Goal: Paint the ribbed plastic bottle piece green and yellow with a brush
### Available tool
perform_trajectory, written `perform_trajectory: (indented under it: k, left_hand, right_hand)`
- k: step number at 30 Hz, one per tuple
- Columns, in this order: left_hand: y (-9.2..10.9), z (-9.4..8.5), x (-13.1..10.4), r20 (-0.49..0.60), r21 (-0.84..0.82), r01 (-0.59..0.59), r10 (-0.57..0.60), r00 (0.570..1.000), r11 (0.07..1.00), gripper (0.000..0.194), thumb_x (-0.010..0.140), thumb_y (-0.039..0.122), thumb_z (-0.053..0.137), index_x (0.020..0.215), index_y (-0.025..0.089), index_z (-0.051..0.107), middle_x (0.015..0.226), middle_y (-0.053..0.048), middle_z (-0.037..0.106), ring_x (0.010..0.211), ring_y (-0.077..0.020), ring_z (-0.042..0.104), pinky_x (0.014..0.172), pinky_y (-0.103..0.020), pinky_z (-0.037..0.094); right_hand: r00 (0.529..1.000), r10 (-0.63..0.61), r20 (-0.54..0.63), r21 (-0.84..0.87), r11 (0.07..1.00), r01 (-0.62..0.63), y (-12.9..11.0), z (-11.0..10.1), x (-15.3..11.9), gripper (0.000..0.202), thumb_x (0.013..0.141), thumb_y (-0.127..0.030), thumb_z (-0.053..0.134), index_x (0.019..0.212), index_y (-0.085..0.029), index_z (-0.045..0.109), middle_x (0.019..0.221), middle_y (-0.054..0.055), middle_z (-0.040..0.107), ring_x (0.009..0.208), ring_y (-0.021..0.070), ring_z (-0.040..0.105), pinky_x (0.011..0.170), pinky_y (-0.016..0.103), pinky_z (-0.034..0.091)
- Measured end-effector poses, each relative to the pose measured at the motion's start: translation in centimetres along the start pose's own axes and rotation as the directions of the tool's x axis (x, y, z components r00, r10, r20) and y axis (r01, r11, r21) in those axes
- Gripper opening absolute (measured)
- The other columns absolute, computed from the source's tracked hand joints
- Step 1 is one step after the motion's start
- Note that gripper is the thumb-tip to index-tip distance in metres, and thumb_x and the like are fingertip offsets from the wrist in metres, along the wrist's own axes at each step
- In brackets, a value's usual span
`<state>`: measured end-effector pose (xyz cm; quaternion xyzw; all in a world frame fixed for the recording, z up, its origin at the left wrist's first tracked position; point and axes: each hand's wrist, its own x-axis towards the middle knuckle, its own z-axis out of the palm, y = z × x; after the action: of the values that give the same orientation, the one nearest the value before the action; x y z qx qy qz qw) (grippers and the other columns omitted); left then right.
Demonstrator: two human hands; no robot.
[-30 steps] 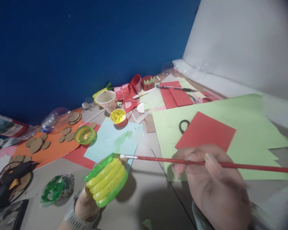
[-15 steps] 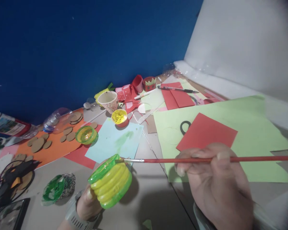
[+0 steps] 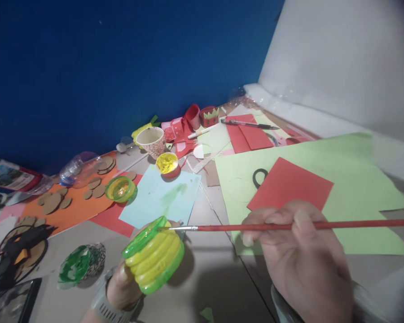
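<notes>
My left hand is closed round a small ribbed plastic piece, painted yellow with green bands at both ends, and holds it tilted above the table. Most of those fingers are hidden behind it. My right hand grips a thin red paintbrush between thumb and fingers. The brush lies nearly level, its tip touching the green band near the yellow ridges. A cup with green paint rests on its side left of my left hand. Behind the held piece lies a light blue sheet with green smears.
A yellow paint cup and a paper cup stand farther back. At left are a green and yellow dish, cardboard pieces and a black glue gun. Red paper and scissors lie on green paper.
The brush tip has slid slightly left along the green band, and my right hand has shifted a little left with it. My left hand holds the piece almost unchanged.
</notes>
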<state>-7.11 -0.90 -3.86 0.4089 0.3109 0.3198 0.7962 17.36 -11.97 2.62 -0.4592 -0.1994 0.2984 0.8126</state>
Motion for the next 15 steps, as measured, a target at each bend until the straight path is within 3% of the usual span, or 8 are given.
perform_trajectory:
  k: [2,5,8,12,15]
  left_hand:
    - [0.2,0.5,0.2,0.005,-0.015,0.037,-0.037,0.999,0.999,0.067,0.069,0.065,0.067,0.126,0.030,0.063,0.112,-0.005,0.075,0.110,-0.0350,0.066,0.085,-0.041,0.062]
    - [0.3,1.5,0.7,0.111,-0.087,-0.118,0.128,0.986,0.989,0.053,0.074,0.060,0.066,0.117,0.028,0.070,0.098,-0.005,0.078,0.098,-0.0323,0.072,0.077,-0.036,0.064]
    - [0.3,2.5,1.1,0.183,-0.192,-0.182,0.217,0.959,0.964,0.041,0.082,0.051,0.063,0.116,0.030,0.070,0.105,-0.002,0.077,0.103,-0.0290,0.070,0.083,-0.033,0.062]
    - [1.0,3.9,1.6,0.284,-0.210,-0.134,0.191,0.939,0.969,0.035,0.083,0.045,0.064,0.114,0.031,0.071,0.104,-0.002,0.076,0.106,-0.0284,0.067,0.087,-0.032,0.060]
    - [1.9,5.1,2.0,0.326,-0.172,-0.124,0.175,0.929,0.977,0.028,0.081,0.042,0.068,0.107,0.034,0.074,0.095,0.001,0.078,0.100,-0.0237,0.071,0.082,-0.023,0.060]
  right_hand:
    - [1.000,-0.001,0.011,-0.003,1.000,0.001,0.0,0.0,-0.1,0.022,0.089,-0.039,0.059,0.072,-0.026,0.066,0.062,-0.002,0.065,0.055,0.0124,0.062,0.057,0.024,0.054]
    - [1.000,-0.007,0.013,-0.006,1.000,0.007,0.0,0.0,0.0,0.023,0.090,-0.039,0.059,0.072,-0.026,0.066,0.061,-0.003,0.066,0.054,0.0117,0.062,0.057,0.023,0.055]
    - [1.000,-0.008,0.017,-0.004,1.000,0.008,0.1,0.0,0.0,0.023,0.090,-0.038,0.058,0.073,-0.026,0.066,0.062,-0.003,0.067,0.054,0.0113,0.062,0.058,0.023,0.056]
    - [1.000,-0.016,0.009,-0.006,1.000,0.016,0.2,-0.1,-0.1,0.023,0.091,-0.038,0.057,0.074,-0.025,0.066,0.063,-0.003,0.066,0.056,0.0118,0.063,0.058,0.023,0.056]
    - [1.000,-0.008,-0.005,-0.003,1.000,0.008,0.2,0.0,0.0,0.023,0.090,-0.038,0.058,0.072,-0.025,0.065,0.063,-0.002,0.066,0.055,0.0120,0.063,0.058,0.023,0.056]
